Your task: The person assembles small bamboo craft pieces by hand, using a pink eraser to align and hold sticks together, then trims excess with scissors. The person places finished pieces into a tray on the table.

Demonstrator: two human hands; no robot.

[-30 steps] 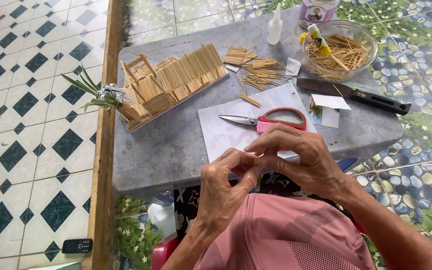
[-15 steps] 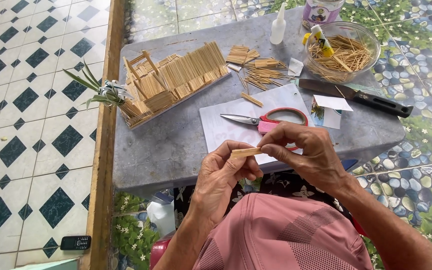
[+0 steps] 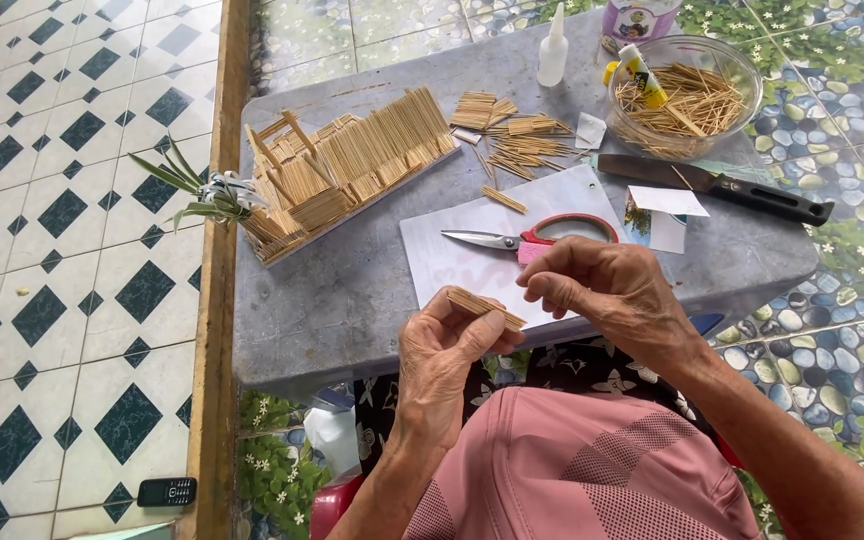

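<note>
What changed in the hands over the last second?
The left hand now holds the small flat bundle of sticks in the open; a second ago both hands were closed together over it. The right hand has eased off to the bundle's right end. Scissors, knife and bowl stayed put.

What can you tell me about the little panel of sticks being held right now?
The stick panel is a small flat strip of thin, pale tan wooden sticks set side by side, like toothpicks joined in a row. It lies nearly level, tilted slightly down to the right, above the near edge of the grey table. The left hand pinches it from below with thumb and fingers; the right hand touches its right end with fingertips. Its underside is hidden.
</note>
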